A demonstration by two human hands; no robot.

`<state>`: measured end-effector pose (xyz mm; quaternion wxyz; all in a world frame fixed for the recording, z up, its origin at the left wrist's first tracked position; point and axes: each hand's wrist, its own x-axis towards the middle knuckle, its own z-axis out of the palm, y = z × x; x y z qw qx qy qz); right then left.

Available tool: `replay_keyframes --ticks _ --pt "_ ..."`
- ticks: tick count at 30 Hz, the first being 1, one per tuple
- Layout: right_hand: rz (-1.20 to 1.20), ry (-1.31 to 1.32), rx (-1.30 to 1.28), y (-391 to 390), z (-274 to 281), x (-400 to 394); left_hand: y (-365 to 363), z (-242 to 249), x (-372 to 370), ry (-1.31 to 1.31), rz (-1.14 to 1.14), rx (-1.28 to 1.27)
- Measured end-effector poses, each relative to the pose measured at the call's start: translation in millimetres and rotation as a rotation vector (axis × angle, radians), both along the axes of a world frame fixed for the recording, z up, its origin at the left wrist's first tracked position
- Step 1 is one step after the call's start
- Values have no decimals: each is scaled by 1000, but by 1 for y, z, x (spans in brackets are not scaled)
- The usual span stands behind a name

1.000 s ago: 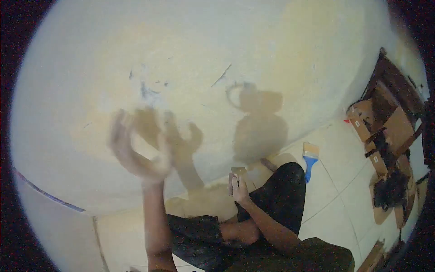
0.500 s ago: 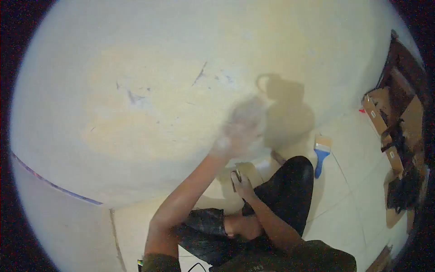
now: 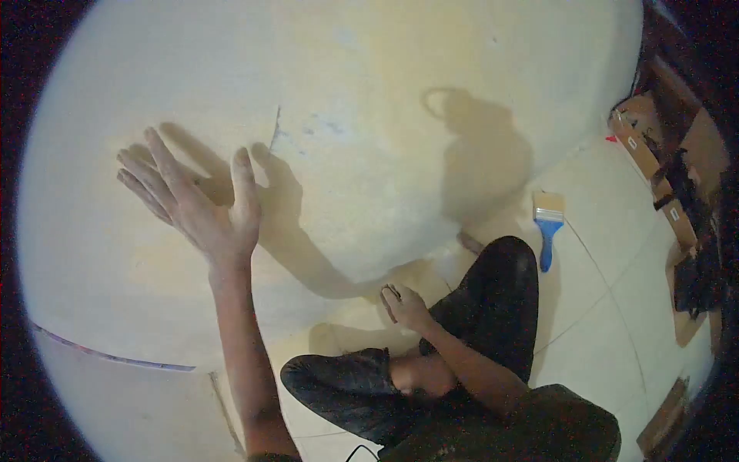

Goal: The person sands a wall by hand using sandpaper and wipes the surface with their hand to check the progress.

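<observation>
My left hand [image 3: 208,208] reaches up at the pale, patchy wall [image 3: 369,192]. Its fingers are spread, and nothing shows in them. Dust whitens the skin, and a shadow falls on the wall beside it. Low in front of my bent legs, my right hand [image 3: 406,308] is closed, with a small dark-edged thing partly visible at its fingers; what it is I cannot make out. On the floor to the right of my knee lies a paintbrush [image 3: 548,227] with a blue handle and pale bristles.
Tiled floor [image 3: 593,308] runs along the wall's base. At the right stand opened cardboard pieces [image 3: 681,223] with dark items among them. A thin coloured strip [image 3: 115,357] edges the wall at lower left. My crossed legs [image 3: 493,308] take up the lower middle.
My left hand has swung from the middle of the wall to the left, and its fingers now show spread. My right hand stays low and closed. The view has shifted slightly.
</observation>
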<state>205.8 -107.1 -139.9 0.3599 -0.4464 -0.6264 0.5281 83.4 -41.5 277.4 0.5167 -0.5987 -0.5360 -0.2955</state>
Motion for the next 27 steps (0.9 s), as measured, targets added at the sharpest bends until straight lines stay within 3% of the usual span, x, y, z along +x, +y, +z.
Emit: replay_keyframes --ticks 2,4,6,8,13,16,18,19,20,22,25,27 --pt "45 -20 -43 -2 10 3 8 -13 6 -61 52 5" --pt "91 -23 -108 -5 16 3 25 -57 30 -55 54 -56" --pt "129 -17 -186 -1 5 0 35 -113 50 -9 160 -336" --pt "128 -98 -164 0 10 11 42 -171 57 197 -59 -571" --pt "61 -242 -58 -1 -12 9 21 -244 36 395 -629 -1484" --pt "68 -137 -132 -5 4 10 6 -160 44 462 -283 -1232" --pt "125 -145 -170 2 19 14 -10 -108 17 321 -38 -965" --pt "137 -127 -168 2 23 13 -4 -102 -23 233 -223 -571" --pt "150 -113 -164 2 26 13 -3 -53 1 219 -222 -328" --pt "198 -90 -211 1 36 17 -3 -17 -2 158 -22 -52" --pt "264 -91 -275 0 42 21 10 -32 -8 24 172 18" --pt "252 -136 -213 -3 28 18 26 -73 11 -29 157 -33"
